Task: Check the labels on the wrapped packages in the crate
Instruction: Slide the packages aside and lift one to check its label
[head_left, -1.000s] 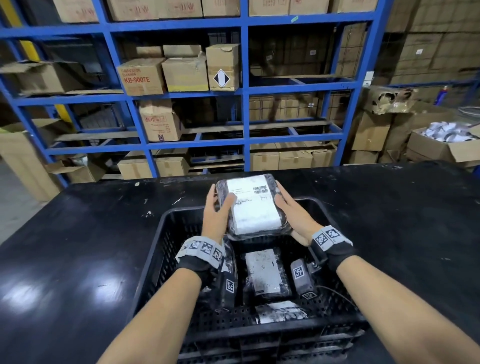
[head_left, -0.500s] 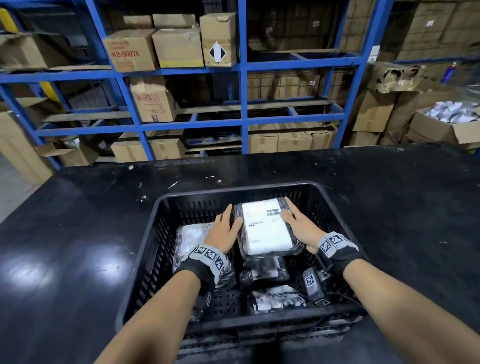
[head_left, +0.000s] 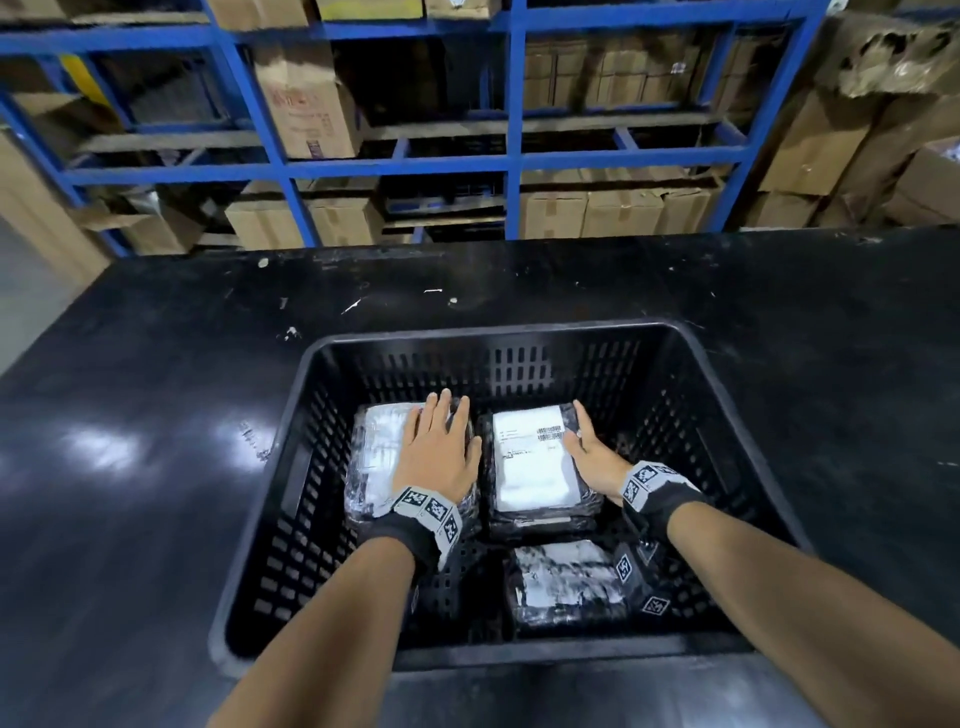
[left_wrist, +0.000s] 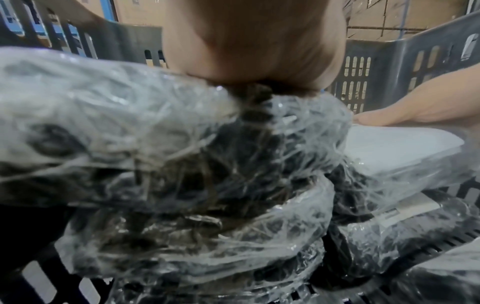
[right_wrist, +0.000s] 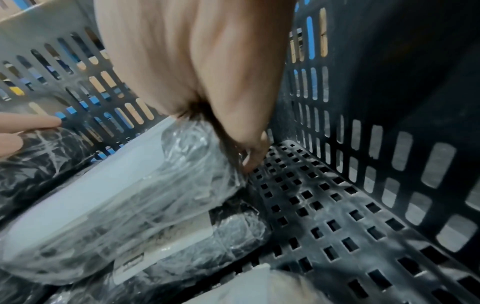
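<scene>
Left hand: the left hand (head_left: 441, 452) lies flat, fingers straight and spread, on top of the left package (head_left: 374, 457) at the back left of the crate (head_left: 260, 545).
Right hand: the right hand (head_left: 589, 449) is against the right edge of the labelled package (head_left: 530, 462); in the right wrist view its fingertips (right_wrist: 253, 158) curl down round that edge, touching the film.
Packages: all lie inside the crate; the labelled package sits on another wrapped package, and a front package (head_left: 566, 582) lies nearer the person.
Risk, stack: the labelled package could slide off the one beneath, since slick film rests on slick film.
Risk, reading: the label on the left package looks pale and blurred under crinkled film, so glare may cause a misread.
Risk, skipping: the hidden lower package could go unchecked.
Table: the black table (head_left: 156, 441) carries the crate.
Shelves: blue shelves (head_left: 514, 104) with cardboard boxes (head_left: 306, 98) stand well behind.
In the way: the crate's right wall stands near the right hand, and the left palm covers part of its package's label.
</scene>
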